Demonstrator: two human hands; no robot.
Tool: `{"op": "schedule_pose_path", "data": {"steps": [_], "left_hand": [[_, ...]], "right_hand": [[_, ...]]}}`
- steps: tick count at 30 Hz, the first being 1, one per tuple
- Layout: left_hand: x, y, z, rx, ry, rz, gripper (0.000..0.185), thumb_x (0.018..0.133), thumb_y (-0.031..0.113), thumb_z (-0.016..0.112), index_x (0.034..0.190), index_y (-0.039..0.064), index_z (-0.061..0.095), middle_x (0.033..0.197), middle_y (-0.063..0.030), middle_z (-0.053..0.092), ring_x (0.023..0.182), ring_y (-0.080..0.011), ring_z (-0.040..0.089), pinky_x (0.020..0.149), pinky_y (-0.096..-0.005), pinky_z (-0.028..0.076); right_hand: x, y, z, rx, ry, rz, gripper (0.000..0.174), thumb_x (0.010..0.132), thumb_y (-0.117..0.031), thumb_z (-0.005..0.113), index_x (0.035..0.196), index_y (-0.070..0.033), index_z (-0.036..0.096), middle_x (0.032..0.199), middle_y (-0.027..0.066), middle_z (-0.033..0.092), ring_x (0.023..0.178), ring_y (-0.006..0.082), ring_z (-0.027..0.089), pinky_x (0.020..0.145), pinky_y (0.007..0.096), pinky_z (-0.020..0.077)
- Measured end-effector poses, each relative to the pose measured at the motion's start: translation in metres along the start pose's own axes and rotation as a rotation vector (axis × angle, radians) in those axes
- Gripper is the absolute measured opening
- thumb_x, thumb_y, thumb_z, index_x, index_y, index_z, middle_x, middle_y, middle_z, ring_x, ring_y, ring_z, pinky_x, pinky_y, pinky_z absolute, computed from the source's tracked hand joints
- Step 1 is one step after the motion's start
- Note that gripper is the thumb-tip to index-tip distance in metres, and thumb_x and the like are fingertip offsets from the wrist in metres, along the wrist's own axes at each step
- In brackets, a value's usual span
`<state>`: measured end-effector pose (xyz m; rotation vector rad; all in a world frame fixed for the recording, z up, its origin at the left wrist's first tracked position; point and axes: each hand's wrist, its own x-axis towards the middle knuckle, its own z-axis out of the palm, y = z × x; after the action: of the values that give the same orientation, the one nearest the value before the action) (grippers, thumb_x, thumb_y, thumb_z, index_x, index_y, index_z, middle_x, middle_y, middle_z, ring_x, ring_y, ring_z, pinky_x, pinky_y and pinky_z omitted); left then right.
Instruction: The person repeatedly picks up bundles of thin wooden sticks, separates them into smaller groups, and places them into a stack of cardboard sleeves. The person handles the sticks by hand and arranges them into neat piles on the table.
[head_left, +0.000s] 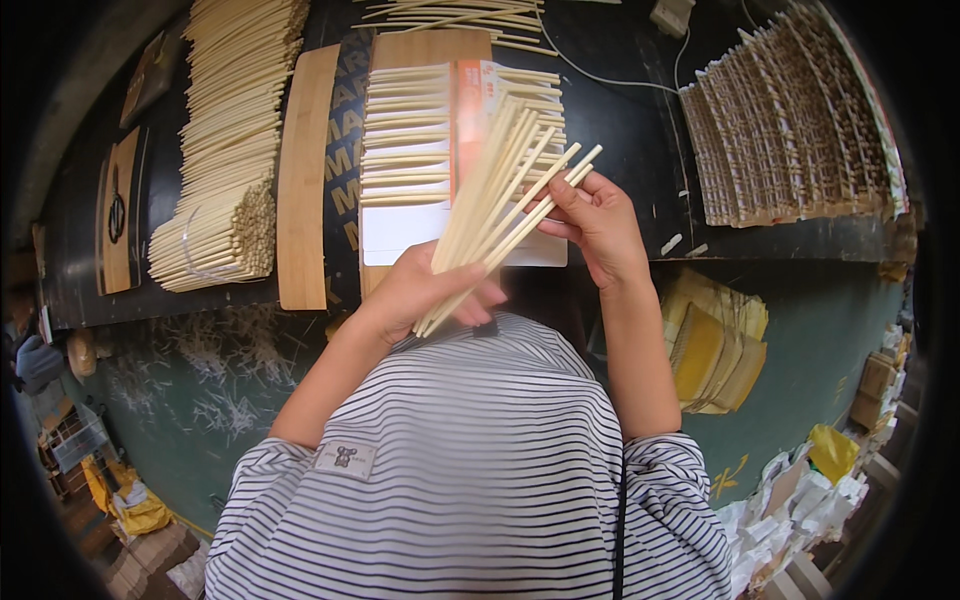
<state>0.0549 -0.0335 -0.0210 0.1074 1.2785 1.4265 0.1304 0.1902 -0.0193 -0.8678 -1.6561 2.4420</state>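
My left hand (420, 289) is closed round the lower part of a fanned bundle of pale wooden chopsticks (491, 187), partly blurred. At the bundle's right side, my right hand (592, 217) pinches a pair of chopsticks (551, 196) between thumb and fingers; their lower ends run back towards my left hand. Behind both hands, a white card (465, 236) with an orange printed band lies on a wooden board (431, 46). Several pairs of chopsticks (405, 157) lie crosswise on the card in a column, partly hidden by the bundle.
Left on the black table stand a long stack of chopsticks (225, 142), a tied bundle (214, 244), a bare board (309, 180) and black-handled scissors (116, 214). Loose chopsticks (457, 15) lie at the back. Packed cards with chopsticks (787, 127) fill the right; a white cable (600, 78) crosses behind.
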Motion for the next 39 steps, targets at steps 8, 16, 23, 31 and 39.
{"op": "schedule_pose_path", "data": {"steps": [8, 16, 23, 31, 39], "left_hand": [[0.005, -0.003, 0.002, 0.042, 0.062, 0.019, 0.037, 0.091, 0.016, 0.067, 0.12, -0.005, 0.055, 0.091, -0.0173, 0.07, 0.074, -0.0198, 0.07, 0.065, -0.0265, 0.059], [0.003, 0.0, 0.001, 0.021, 0.061, -0.015, 0.035, 0.089, 0.009, 0.068, 0.118, -0.005, 0.055, 0.09, -0.0172, 0.07, 0.076, -0.0191, 0.071, 0.067, -0.0262, 0.059], [0.0, 0.003, -0.001, -0.019, 0.075, 0.023, 0.034, 0.092, 0.016, 0.066, 0.117, -0.005, 0.055, 0.093, -0.0179, 0.07, 0.072, -0.0177, 0.07, 0.065, -0.026, 0.059], [0.001, 0.003, -0.018, -0.053, 0.313, 0.17, 0.034, 0.098, 0.013, 0.055, 0.127, -0.005, 0.05, 0.091, -0.0188, 0.07, 0.067, -0.0167, 0.068, 0.063, -0.0254, 0.058], [0.003, 0.004, -0.015, 0.058, 0.295, 0.111, 0.039, 0.098, 0.007, 0.051, 0.134, -0.005, 0.048, 0.088, -0.0144, 0.07, 0.065, -0.0141, 0.067, 0.062, -0.0241, 0.057]], "right_hand": [[-0.007, 0.008, -0.012, 0.085, 0.045, -0.035, 0.03, 0.098, -0.016, 0.058, 0.118, 0.006, 0.054, 0.11, 0.0186, 0.068, 0.098, 0.0255, 0.07, 0.075, 0.0273, 0.0605], [-0.01, 0.0, -0.007, 0.033, 0.163, -0.197, 0.061, 0.094, -0.01, 0.063, 0.144, 0.003, 0.03, 0.11, 0.0194, 0.068, 0.096, 0.0267, 0.07, 0.067, 0.026, 0.0613], [-0.008, 0.006, -0.028, 0.155, 0.245, -0.219, 0.048, 0.093, -0.007, 0.063, 0.136, 0.0, 0.044, 0.108, 0.0207, 0.068, 0.09, 0.0282, 0.072, 0.065, 0.0294, 0.0635], [-0.025, 0.019, -0.088, 0.17, 0.732, -0.478, 0.054, 0.096, -0.011, 0.061, 0.143, -0.004, 0.035, 0.118, 0.0215, 0.064, 0.101, 0.0303, 0.069, 0.072, 0.0332, 0.063], [-0.018, 0.041, -0.079, 0.167, 0.767, -0.476, 0.048, 0.096, -0.013, 0.062, 0.137, -0.002, 0.04, 0.118, 0.0228, 0.063, 0.103, 0.0305, 0.068, 0.077, 0.033, 0.0616]]}}
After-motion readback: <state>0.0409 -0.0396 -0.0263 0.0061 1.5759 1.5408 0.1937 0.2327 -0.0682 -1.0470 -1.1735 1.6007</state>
